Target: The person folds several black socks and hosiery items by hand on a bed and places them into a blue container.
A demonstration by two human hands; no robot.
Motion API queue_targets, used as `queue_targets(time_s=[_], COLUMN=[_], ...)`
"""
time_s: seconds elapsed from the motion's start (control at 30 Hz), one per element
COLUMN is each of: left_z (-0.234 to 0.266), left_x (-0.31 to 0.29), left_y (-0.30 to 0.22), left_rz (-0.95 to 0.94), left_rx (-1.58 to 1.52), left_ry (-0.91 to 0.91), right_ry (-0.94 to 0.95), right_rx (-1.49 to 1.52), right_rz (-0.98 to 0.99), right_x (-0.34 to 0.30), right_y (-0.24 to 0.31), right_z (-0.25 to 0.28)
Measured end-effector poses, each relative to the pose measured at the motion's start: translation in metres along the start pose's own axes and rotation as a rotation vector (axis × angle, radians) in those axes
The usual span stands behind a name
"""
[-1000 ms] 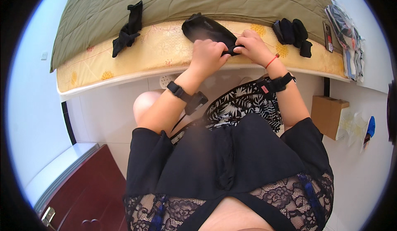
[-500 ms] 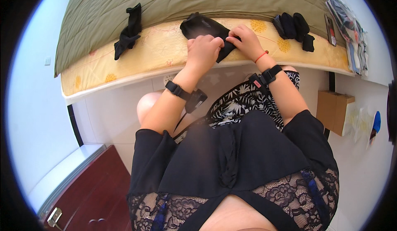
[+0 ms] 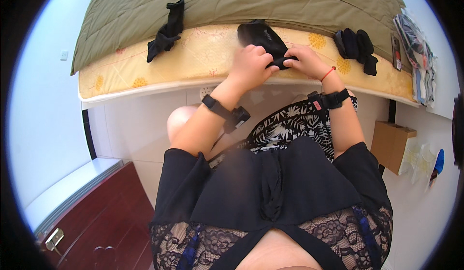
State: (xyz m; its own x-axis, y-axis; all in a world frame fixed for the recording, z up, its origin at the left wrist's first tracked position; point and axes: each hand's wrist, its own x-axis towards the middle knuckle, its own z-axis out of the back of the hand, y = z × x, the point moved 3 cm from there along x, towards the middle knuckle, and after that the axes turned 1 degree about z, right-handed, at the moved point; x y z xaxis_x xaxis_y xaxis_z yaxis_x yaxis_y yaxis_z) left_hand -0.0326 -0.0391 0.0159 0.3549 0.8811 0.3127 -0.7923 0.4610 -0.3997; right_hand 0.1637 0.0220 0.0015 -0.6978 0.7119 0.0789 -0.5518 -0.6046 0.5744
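Observation:
A black sock [image 3: 263, 37] lies across the front edge of the mattress, its far end spread flat. Both my hands grip its near end, which is bunched or folded over between them. My left hand [image 3: 250, 68] pinches it between thumb and curled fingers, covering part of the sock. Close beside it, my right hand [image 3: 308, 61] holds the other side of the same end, thumb and fingers together. A pair of black socks [image 3: 166, 32] lies loosely crossed to the left. Several dark rolled or folded socks [image 3: 355, 45] sit to the right.
A patterned yellow mattress [image 3: 203, 52] bears an olive quilt [image 3: 232, 1]. At the right are a phone [image 3: 396, 51] and bagged folded clothes [image 3: 418, 57]. Below them stands a cardboard box [image 3: 390, 146] beside clear plastic bags [image 3: 419, 161]. A dark red door [image 3: 101, 221] is at lower left.
The whole view has shifted, so the bed appears farther right. The sock's near corner, hanging down before, is now gathered between my fingers. My hands stay on the sock.

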Motion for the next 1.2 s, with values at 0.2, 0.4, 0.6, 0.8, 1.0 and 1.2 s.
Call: queue_targets(time_s=[0.2,0.4,0.6,0.8,1.0,1.2], left_z=[0.000,0.000,-0.003,0.013,0.004,0.004], left_x=[0.003,0.003,0.005,-0.001,0.002,0.015], left_y=[0.001,0.010,0.017,0.011,0.014,0.026], left_rz=[0.004,0.098,-0.011,-0.125,0.107,0.015], left_rx=[0.043,0.017,-0.061,-0.007,0.061,0.007], left_ry=[-0.202,-0.114,-0.181,-0.162,-0.035,-0.245], right_ry=[-0.098,-0.219,-0.286,-0.125,-0.409,-0.368], right_rx=[0.109,0.072,-0.033,-0.014,0.074,-0.006], right_rz=[-0.317,-0.053,0.038,-0.041,-0.118,0.068], right_x=[0.014,0.004,0.001,0.005,0.007,0.008], right_y=[-0.005,0.009,0.018,0.006,0.019,0.024], right_z=[-0.007,-0.011,-0.009,-0.014,-0.011,-0.013])
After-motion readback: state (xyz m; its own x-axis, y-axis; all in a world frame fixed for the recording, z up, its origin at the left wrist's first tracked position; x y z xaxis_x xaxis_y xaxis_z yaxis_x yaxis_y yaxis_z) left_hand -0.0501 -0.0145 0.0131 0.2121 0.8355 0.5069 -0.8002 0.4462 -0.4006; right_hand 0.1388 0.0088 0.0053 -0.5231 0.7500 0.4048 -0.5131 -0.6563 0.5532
